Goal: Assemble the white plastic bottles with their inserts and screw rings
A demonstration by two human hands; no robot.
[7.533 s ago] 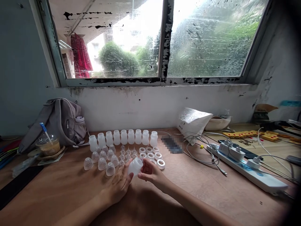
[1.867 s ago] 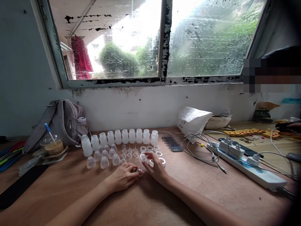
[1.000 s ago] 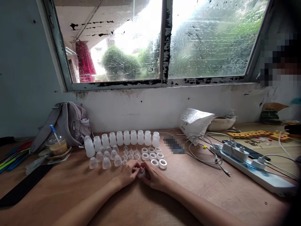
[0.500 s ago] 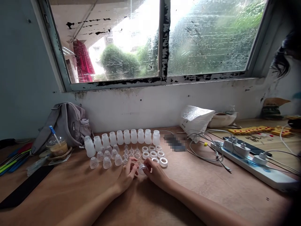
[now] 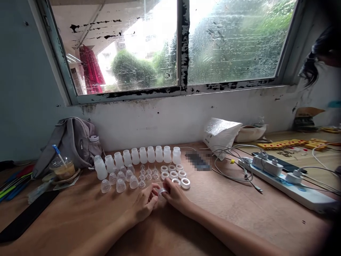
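Baby bottle parts stand in groups on the wooden table. My right hand (image 5: 174,195) pinches a white screw ring (image 5: 162,192), tilted just above the tabletop. From the other side, the curled fingers of my left hand (image 5: 146,202) meet the ring's left edge; its thumb sits lower. Fingers partly cover the ring, and whether a teat is in it I cannot make out. Behind my hands lie several white screw rings (image 5: 173,174), several clear silicone teats (image 5: 148,176) and several clear dome caps (image 5: 120,185). A row of frosted bottles (image 5: 143,155) stands farther back.
At left are a grey backpack (image 5: 71,145), an iced drink cup (image 5: 62,169) and a black strip (image 5: 29,217). At right lie tangled cables (image 5: 226,170), a power strip (image 5: 290,192) and a white bag (image 5: 221,135). Part of a person (image 5: 325,53) shows at the far right.
My left hand's fingers have shifted right, closer against the ring. The ring has tipped slightly in my right hand. The camera view has shifted a little.
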